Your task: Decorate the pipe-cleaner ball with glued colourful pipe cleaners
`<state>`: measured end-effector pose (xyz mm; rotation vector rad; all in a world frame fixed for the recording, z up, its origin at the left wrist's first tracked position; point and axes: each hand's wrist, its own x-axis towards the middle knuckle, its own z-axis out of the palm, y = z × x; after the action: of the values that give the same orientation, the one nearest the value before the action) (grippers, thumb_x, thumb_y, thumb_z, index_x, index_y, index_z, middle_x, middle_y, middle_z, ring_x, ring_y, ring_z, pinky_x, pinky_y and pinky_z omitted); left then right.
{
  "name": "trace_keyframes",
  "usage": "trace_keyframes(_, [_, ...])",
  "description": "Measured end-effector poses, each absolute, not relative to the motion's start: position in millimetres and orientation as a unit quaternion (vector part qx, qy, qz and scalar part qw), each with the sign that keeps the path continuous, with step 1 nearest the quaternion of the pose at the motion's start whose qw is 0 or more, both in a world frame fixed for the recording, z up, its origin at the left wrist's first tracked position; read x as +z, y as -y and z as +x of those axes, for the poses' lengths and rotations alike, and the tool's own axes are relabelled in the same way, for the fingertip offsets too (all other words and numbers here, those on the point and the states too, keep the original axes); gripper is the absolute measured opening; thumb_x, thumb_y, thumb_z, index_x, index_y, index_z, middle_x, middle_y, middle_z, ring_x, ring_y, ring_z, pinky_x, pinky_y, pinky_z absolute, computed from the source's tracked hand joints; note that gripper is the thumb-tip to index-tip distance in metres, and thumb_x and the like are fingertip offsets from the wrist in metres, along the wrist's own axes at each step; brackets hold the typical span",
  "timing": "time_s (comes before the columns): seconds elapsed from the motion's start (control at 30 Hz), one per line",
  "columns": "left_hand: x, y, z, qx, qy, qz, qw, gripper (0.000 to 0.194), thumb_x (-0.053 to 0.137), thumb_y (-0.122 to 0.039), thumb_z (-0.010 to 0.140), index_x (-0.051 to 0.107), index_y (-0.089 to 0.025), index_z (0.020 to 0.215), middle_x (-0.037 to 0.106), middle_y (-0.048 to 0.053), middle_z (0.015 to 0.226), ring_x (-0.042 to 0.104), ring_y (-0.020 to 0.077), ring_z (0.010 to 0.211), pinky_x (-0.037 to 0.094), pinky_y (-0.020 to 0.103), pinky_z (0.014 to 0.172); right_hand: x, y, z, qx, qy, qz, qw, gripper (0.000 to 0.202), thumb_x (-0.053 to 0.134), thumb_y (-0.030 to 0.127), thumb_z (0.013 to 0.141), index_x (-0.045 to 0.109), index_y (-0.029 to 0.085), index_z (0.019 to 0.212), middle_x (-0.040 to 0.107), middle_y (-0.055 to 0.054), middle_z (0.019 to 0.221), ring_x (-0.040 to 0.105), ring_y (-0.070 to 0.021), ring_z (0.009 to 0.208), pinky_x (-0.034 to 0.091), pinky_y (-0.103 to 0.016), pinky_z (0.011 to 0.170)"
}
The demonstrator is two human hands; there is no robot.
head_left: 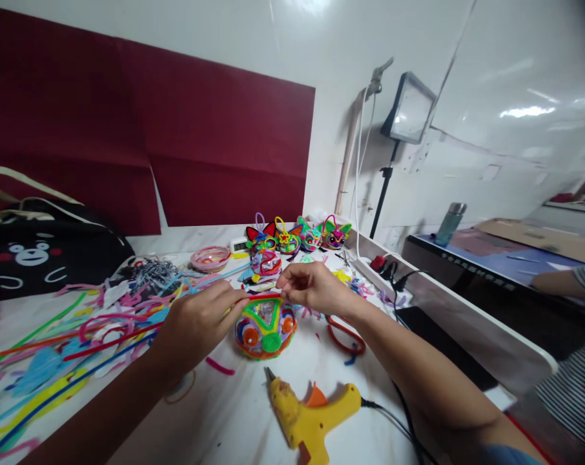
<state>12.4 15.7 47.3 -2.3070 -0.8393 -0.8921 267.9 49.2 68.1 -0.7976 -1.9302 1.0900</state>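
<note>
My left hand and my right hand are both closed in a pinch. Between their fingertips stretches a short red pipe cleaner, along the top edge of a round craft face. That face has orange eyes, a green round nose and green and yellow fuzzy strips; it sits on the white table. In front of it lies a yellow hot glue gun, nozzle toward the face. A loose pink pipe cleaner piece is near my left hand. To the right rests a bent red pipe cleaner loop.
Several finished craft faces with ears stand along the wall. Pipe cleaners and scraps cover the left side, beside a black bag. A power strip and the table's raised edge are right. Another person's arm shows far right.
</note>
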Motion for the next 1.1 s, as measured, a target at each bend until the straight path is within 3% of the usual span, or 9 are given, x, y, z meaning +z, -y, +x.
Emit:
trace_keyframes(0.37, [49,-4,22,-0.305,0.348,-0.852,0.244,0.035,0.040,-0.025,0.103,0.067,-0.021,0.080,0.069,0.001,0.073,0.068,0.0165,0.064,0.044,0.029,0.057,67,-53,269,0.489,0.745,-0.295,0.345,0.013,0.076,0.019,0.069,0.068,0.015,0.078,0.066,0.002,0.067,0.059,-0.0097,0.060,0.048,-0.020,0.059])
trace_keyframes(0.67, [41,-10,22,-0.322,0.391,-0.846,0.168,0.026,0.046,-0.028,0.096,0.068,-0.022,0.083,0.073,0.000,0.079,0.070,0.0160,0.068,0.047,0.027,0.061,53,-60,267,0.464,0.749,-0.317,0.350,0.010,0.075,0.017,0.069,0.070,0.016,0.077,0.066,0.002,0.068,0.059,-0.0100,0.061,0.046,-0.020,0.058])
trace_keyframes(1.1, [32,-19,20,-0.390,0.346,-0.838,0.163,0.023,0.049,-0.020,0.095,0.071,-0.019,0.089,0.072,0.002,0.084,0.071,0.0151,0.072,0.052,0.025,0.066,48,-64,267,0.435,0.755,-0.353,0.342,0.011,0.074,0.022,0.071,0.071,0.015,0.079,0.063,0.002,0.068,0.054,-0.0093,0.059,0.043,-0.020,0.056])
